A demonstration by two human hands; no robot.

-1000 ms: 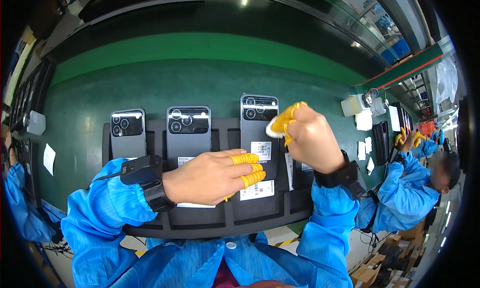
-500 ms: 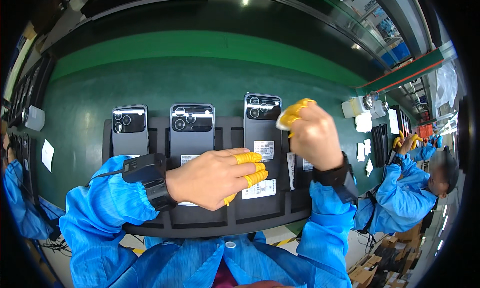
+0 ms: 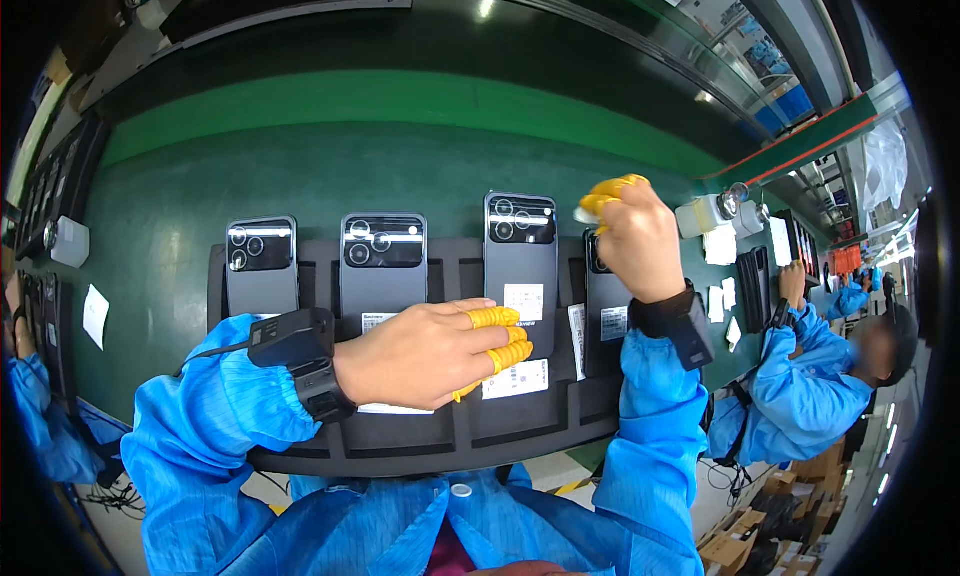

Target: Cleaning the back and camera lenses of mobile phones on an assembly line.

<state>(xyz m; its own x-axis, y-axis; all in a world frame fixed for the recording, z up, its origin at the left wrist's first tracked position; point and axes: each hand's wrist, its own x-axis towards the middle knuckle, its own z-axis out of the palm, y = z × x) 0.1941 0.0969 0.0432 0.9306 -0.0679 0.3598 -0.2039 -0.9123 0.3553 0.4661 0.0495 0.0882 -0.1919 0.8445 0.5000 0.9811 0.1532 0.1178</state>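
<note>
My left hand (image 3: 420,354), with yellow finger cots, grips the lower end of a dark grey smartphone (image 3: 520,261), its fingers across the back and its thumb below. The phone lies camera side up over a compartment of the black tray (image 3: 360,458). Raised at the right, my right hand (image 3: 636,241) also wears yellow cots and is closed on a small white wipe (image 3: 584,216), mostly hidden by the fingers. Below that hand a further smartphone (image 3: 606,301) sits partly hidden. Two more, a left smartphone (image 3: 262,276) and a middle smartphone (image 3: 384,281), lie in their compartments.
The tray rests on a green table (image 3: 400,166). White-topped bottles (image 3: 705,214), white papers (image 3: 720,244) and dark trays (image 3: 755,286) stand at the right. A white bottle (image 3: 70,241) and paper (image 3: 95,314) lie left. A co-worker (image 3: 810,396) sits at right.
My right hand has lifted slightly away from the held phone, up and to the right, with the wipe in it. More of the rightmost phone shows. My left hand stays put.
</note>
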